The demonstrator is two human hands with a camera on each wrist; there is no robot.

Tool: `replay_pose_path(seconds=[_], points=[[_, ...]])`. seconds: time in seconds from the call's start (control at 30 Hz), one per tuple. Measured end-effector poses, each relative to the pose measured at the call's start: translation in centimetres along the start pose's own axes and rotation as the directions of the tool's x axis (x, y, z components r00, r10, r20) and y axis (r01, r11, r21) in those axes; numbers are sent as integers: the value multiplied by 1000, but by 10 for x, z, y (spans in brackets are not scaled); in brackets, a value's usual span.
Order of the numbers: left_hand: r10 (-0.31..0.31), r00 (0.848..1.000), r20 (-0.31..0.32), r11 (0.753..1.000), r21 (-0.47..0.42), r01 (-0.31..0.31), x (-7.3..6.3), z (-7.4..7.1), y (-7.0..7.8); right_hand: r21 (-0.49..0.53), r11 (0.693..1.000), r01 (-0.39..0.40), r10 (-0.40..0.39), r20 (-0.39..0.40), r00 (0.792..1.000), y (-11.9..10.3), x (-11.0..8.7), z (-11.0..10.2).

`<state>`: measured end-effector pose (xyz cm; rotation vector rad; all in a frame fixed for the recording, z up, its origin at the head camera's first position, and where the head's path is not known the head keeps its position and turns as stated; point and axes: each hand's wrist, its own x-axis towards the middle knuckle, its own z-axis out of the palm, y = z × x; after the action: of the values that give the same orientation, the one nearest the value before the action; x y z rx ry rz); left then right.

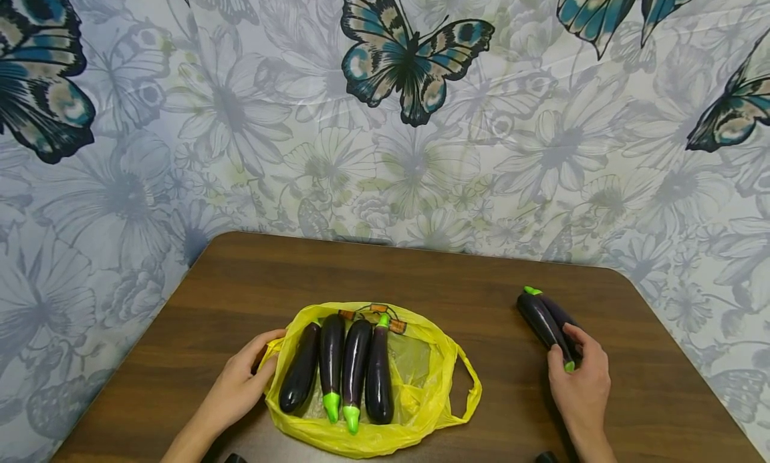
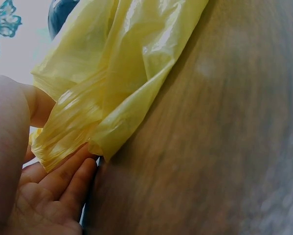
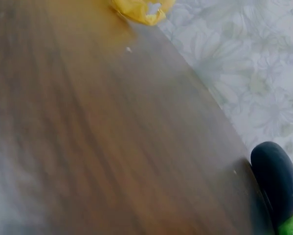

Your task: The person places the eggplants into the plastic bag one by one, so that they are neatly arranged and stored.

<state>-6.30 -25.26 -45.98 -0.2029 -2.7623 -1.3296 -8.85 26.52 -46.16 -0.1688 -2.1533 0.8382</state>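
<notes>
Fingers of the left hand (image 1: 240,377) are pinching the left rim of a yellow bag (image 1: 361,444) on the brown table (image 1: 499,399), as I am watching from my remote station. Four eggplants (image 1: 356,359) are lying side by side inside, with small orange-brown pieces (image 1: 398,327) showing at the far rim. Well to the right, two more eggplants (image 1: 540,321) are resting outside the bag, thumb and fingers of the right hand (image 1: 582,383) gripping their near ends. I am judging the job partway along: if filling, four are done and two are remaining; if emptying, the reverse, and I cannot tell which.
</notes>
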Motion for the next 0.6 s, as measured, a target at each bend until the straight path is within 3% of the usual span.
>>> replay_pose_path(seconds=[0.17, 0.33, 0.6], points=[[-6, 1000, 8, 1000, 2, 6, 0, 0, -1, -26, 997, -78, 79, 44, 996, 2, 0, -2], [-5, 1000, 11, 1000, 0, 5, 0, 0, -1, -72, 984, -165, 174, 137, 975, 5, -1, -2], [-4, 1000, 11, 1000, 5, 4, 0, 0, 0, -122, 984, -133, 153, 176, 972, 5, 0, -2]])
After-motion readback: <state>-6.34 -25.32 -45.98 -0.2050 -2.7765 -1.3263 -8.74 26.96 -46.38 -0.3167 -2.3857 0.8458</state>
